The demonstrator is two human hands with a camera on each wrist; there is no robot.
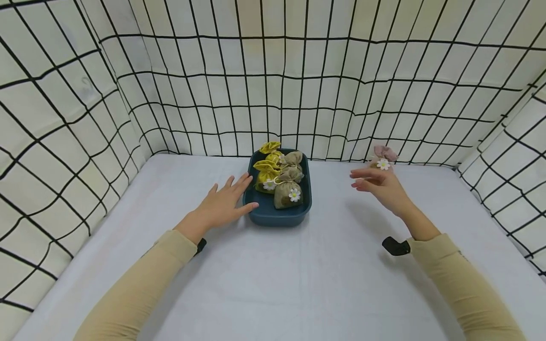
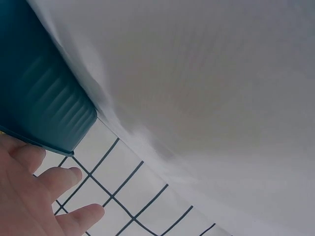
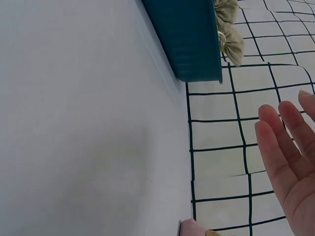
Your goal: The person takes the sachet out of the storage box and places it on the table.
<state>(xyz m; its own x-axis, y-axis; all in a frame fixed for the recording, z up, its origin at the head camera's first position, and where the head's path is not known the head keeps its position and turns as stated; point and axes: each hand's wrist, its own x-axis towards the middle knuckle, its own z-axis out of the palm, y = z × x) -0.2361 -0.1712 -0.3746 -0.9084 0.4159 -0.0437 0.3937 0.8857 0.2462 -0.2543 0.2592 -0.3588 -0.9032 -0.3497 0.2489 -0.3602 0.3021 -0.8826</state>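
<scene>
Gathered yellow pouches and tan pouches, some bearing white daisies, sit in a blue tub on the desk, the left hand beside it with fingers spread; the empty right hand, fingers loosely extended, hovers near a daisy-trimmed pink pouch.

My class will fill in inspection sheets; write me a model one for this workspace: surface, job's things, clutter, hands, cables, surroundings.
Surface: smooth white tabletop.
Job's things: blue tray holding yellow pouches and grey-beige pouches; pink pouch outside it, to the right, partly hidden.
Clutter: nothing seen.
Hands: left hand at the tray's left rim, fingers spread; right hand empty, raised above the tabletop near the pink pouch, fingers extended.
Cables: nothing seen.
Surroundings: pale walls with black grid lines at the back and both sides.
</scene>
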